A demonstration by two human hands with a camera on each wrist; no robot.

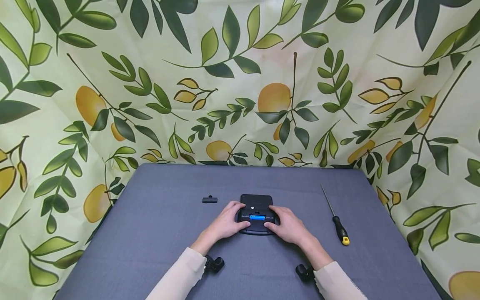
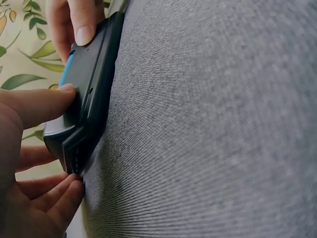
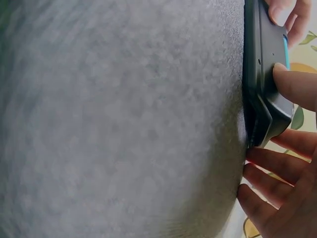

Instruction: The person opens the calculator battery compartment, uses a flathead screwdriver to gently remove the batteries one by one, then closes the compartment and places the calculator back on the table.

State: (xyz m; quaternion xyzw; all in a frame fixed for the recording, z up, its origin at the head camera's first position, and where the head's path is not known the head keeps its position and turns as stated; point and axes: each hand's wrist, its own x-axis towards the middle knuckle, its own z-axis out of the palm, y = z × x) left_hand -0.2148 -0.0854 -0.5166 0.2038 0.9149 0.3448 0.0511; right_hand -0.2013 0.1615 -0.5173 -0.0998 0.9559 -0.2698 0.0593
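The left hand (image 1: 229, 221) and right hand (image 1: 286, 224) each grip one side of the black gadget (image 1: 262, 209), its blue battery (image 1: 257, 217) showing, in the middle of the gray table (image 1: 157, 246). It looks light, hard and smooth, maybe a bit slippery, so its sides seem best to hold. Behind hangs a leafy cloth wall (image 1: 240, 89) with orange fruit.

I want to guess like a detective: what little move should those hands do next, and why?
Maybe the left hand should reach for the small black piece, which looks like a battery cover. The blue battery sits uncovered in the black device, and that piece lies on the left hand's side. The right hand also holds the device, so it could steady it.
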